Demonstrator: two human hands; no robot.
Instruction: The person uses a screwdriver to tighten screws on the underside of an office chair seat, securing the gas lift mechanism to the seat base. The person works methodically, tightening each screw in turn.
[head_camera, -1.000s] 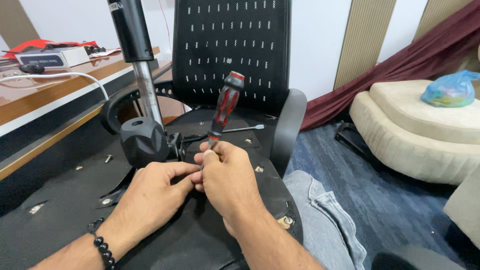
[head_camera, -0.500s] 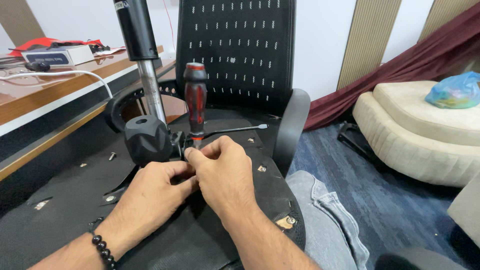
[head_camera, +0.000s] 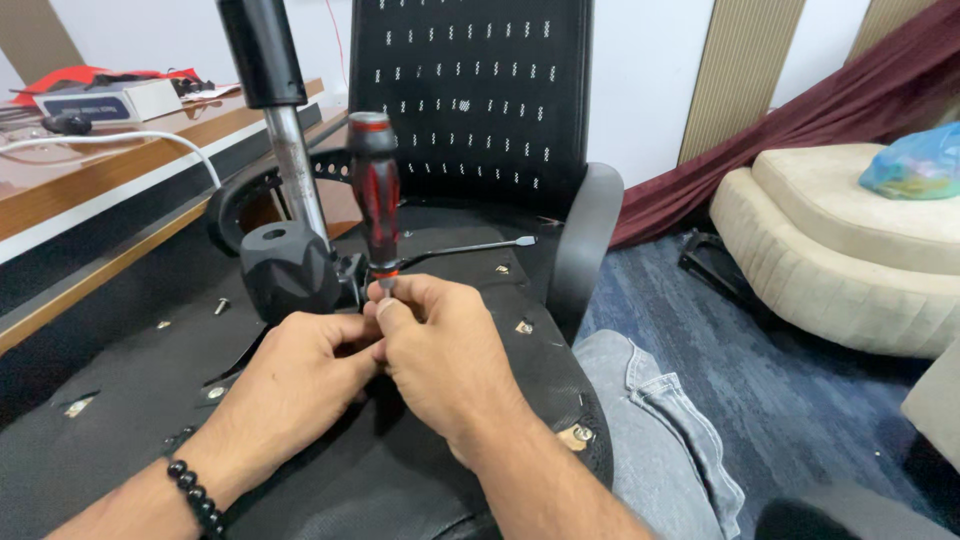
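flat white-blue box (head_camera: 110, 100) on desk (head_camera: 120, 185)

both hands (head_camera: 400, 355), upright screwdriver (head_camera: 377, 195), chair underside (head_camera: 120, 390)

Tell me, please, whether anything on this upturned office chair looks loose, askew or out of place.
A loose screw lies on the black chair underside, left of the cylinder housing. The red-and-black screwdriver stands upright, steadied by the left hand and right hand. Nothing looks damaged.

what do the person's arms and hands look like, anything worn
Both forearms are bare, with no sleeves and no gloves. The left hand has a bracelet of round black beads at the wrist. The right hand shows no rings, watch or band.
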